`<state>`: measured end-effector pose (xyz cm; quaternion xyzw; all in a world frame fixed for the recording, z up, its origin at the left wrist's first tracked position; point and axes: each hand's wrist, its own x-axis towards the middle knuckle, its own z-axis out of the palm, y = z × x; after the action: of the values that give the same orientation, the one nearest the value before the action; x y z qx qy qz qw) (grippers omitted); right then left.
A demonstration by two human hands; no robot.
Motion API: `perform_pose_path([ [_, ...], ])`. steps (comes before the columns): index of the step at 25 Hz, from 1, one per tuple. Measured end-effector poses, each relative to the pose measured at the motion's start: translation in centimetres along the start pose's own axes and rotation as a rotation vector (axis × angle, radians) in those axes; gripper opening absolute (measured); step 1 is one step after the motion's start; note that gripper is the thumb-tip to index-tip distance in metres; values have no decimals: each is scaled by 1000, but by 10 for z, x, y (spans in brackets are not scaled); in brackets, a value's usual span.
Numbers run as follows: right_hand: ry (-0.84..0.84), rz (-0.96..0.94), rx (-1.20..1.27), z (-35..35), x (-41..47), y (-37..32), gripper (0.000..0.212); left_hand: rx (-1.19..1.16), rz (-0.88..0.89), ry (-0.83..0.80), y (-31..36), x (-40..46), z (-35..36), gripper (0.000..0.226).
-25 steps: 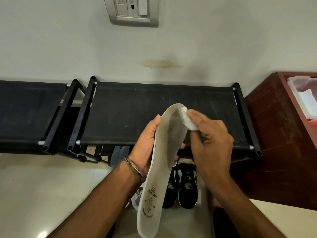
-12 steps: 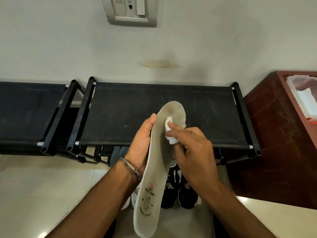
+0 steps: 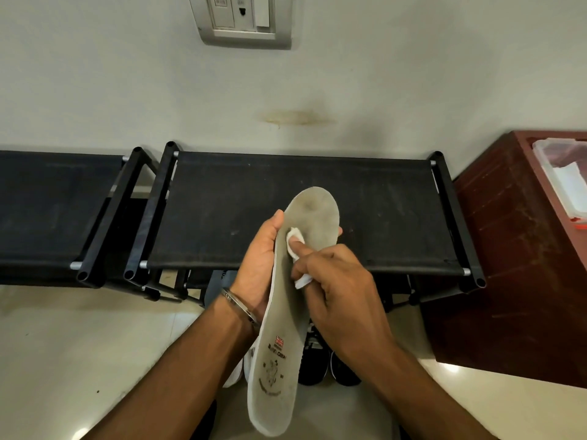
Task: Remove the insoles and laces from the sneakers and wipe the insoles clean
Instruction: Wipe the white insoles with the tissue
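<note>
Left hand (image 3: 259,268) grips the insole (image 3: 293,296); right hand (image 3: 341,292) pinches a white wipe (image 3: 295,246) against it. Black sneakers (image 3: 330,363) on the floor are partly hidden behind the insole, below the black rack's (image 3: 301,214) front edge.

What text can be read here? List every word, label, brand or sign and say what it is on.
No text can be read with certainty.
Insole, heel print: a small flag emblem, lines of lettering and a round logo, all too blurred to read.
Bracelet on the left wrist: engraving too small to read.
Wall switch plate: markings too small to read.
</note>
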<state>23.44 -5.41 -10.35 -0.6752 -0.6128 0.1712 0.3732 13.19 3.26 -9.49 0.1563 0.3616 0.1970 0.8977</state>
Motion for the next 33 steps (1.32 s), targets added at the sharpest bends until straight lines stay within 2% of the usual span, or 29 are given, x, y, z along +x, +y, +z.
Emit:
perform_pose_path([
  [2, 6, -50, 24, 2, 1, -1, 17, -34, 6, -1, 2, 1, -2, 72],
  [6, 86, -85, -30, 0, 5, 2, 19, -42, 93, -31, 3, -6, 4, 54],
  [11, 225, 29, -57, -14, 11, 11, 28, 105, 39, -24, -7, -13, 17, 46],
  [13, 175, 50, -9, -11, 9, 8, 21, 75, 33, -14, -8, -9, 16, 53],
  [16, 40, -44, -12, -7, 4, 4, 15, 1, 7, 3, -2, -6, 14, 59],
  [20, 141, 126, 42, -17, 12, 12, 14, 90, 12, -17, -6, -6, 12, 55],
  [23, 81, -79, -48, -8, 5, 4, 10, 30, 17, 11, -3, -6, 13, 52],
  [24, 77, -96, -45, -9, 6, 5, 11, 35, 11, 18, -3, -6, 13, 53],
  [27, 137, 109, 29, -22, 14, 7, 24, 156, -2, 4, -7, -8, 13, 54],
  [28, 131, 110, 21, -21, 14, 5, 25, 156, -5, 2, -8, -8, 15, 53],
  [31, 96, -67, -91, -10, 7, 4, 18, 84, -2, 3, -5, -8, 15, 53],
  [33, 141, 4, -87, -16, 13, 14, 17, 146, 1, 4, -6, -8, 14, 54],
])
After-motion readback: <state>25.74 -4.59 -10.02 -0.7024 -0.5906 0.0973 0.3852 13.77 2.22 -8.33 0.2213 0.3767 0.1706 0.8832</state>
